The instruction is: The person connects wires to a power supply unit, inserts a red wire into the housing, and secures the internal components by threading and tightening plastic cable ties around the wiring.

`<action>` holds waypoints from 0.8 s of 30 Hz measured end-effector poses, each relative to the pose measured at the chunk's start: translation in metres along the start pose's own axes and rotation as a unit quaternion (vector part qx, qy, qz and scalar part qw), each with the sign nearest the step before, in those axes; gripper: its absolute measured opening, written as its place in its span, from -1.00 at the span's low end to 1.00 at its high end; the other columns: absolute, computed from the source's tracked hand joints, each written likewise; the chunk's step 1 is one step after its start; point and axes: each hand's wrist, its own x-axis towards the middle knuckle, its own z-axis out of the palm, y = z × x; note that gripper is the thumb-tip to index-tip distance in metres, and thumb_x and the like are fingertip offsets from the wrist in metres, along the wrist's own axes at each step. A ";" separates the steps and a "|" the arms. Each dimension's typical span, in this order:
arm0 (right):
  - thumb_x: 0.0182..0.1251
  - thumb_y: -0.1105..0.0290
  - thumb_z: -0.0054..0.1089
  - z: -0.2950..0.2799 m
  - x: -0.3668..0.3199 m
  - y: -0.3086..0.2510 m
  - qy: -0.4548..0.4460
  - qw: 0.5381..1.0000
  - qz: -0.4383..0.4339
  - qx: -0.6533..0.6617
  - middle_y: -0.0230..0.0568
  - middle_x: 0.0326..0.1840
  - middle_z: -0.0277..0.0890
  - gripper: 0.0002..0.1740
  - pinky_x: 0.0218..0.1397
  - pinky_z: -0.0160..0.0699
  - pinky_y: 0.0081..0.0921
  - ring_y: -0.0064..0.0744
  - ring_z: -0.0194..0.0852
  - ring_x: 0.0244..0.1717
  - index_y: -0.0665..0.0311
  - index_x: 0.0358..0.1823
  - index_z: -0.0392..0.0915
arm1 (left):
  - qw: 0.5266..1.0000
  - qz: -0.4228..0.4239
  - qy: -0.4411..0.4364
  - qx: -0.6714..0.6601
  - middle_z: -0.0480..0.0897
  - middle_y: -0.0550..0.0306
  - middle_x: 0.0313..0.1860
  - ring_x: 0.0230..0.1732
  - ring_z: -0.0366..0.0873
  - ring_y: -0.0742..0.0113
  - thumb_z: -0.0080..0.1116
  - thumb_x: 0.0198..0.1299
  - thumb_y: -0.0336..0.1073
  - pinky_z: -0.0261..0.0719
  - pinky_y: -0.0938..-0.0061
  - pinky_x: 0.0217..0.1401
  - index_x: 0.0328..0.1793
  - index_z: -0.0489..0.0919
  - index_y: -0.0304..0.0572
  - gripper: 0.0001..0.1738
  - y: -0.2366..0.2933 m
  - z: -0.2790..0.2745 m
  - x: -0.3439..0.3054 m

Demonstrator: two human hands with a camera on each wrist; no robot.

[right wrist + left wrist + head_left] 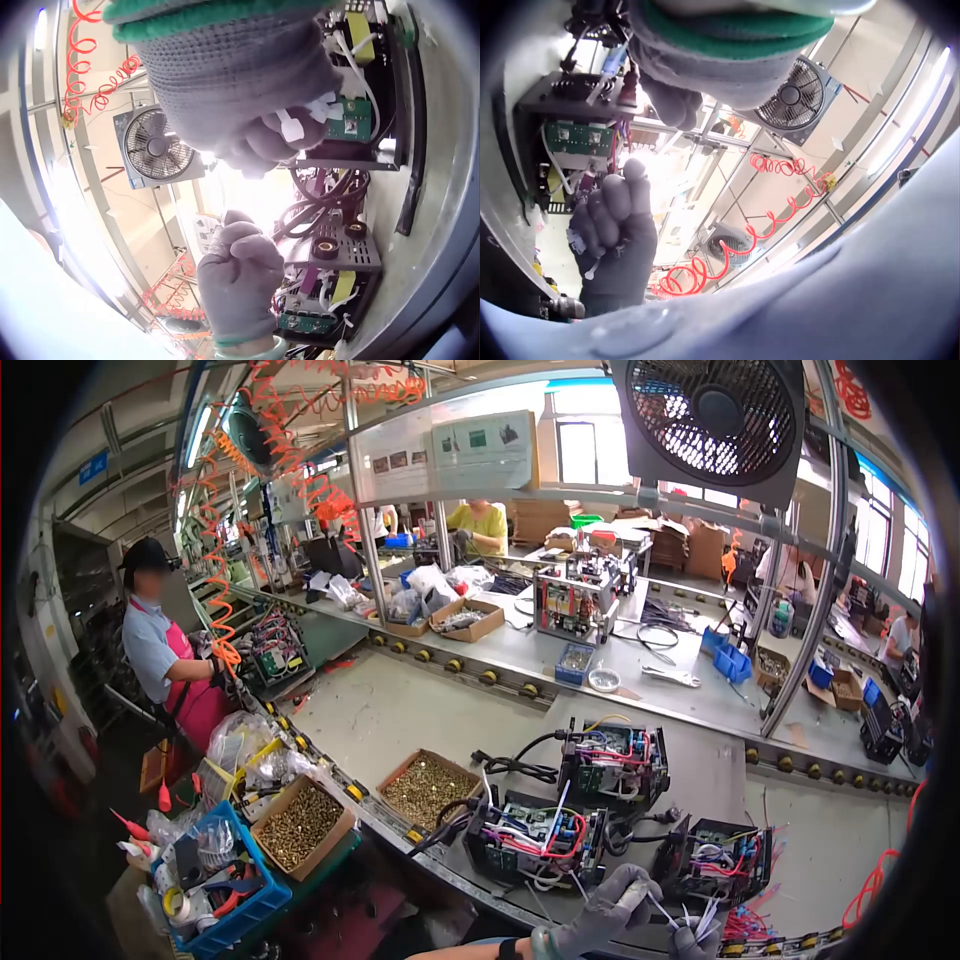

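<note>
Both hands wear grey knit gloves and are close together at the front edge of the bench. My left hand [615, 910] has its fingers curled and pinches a thin white cable tie [660, 910], which slants toward the other hand. My right hand [695, 940] grips several white cable ties; their flat ends [292, 126] stick out by the fingers in the right wrist view. Just beyond the hands sit open-topped electrical units: one on the right [715, 857], one on the left [535, 835] and one behind [615, 760], with red and white wires exposed.
Cardboard boxes of brass-coloured fasteners [428, 785] [300, 822] stand to the left, beside a blue tool bin [215, 875]. Red wires [750, 925] lie near the right hand. Rollers line the bench edges. A fan [715, 415] hangs overhead. A person in a pink apron [185, 660] stands left.
</note>
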 end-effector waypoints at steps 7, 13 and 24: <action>0.45 0.41 0.22 -0.020 0.004 0.026 -0.009 1.000 0.021 -0.012 -0.44 -0.27 0.56 -0.83 -0.45 0.29 -0.68 -0.71 0.38 -0.42 0.27 -0.01 0.60 | 0.995 -0.020 -0.003 -0.095 0.63 0.23 -0.22 -0.43 0.42 0.63 -0.08 0.53 -0.38 0.41 0.63 -0.41 0.03 0.39 -0.07 -0.95 -0.009 0.014 0.015; 0.27 0.55 0.32 -0.032 0.027 0.057 0.111 0.988 -0.098 -0.045 -0.34 -0.17 0.58 -0.55 -0.22 0.53 -0.57 -0.56 0.50 -0.25 0.36 0.21 0.53 | 0.973 0.134 -0.157 0.104 0.50 0.22 -0.31 -0.25 0.50 0.49 -0.03 0.50 -0.43 0.53 0.50 -0.16 0.03 0.37 -0.15 -0.93 -0.030 0.009 0.011; 0.43 0.38 0.22 -0.012 0.012 0.053 -0.003 0.973 0.167 0.162 -0.41 -0.31 0.53 -0.73 -0.38 0.36 -0.68 -0.65 0.40 -0.39 0.29 0.09 0.56 | 0.967 0.163 -0.029 0.192 0.55 0.23 -0.39 -0.39 0.55 0.41 0.07 0.40 -0.45 0.53 0.44 -0.35 -0.06 0.47 -0.07 -0.92 -0.022 0.019 0.013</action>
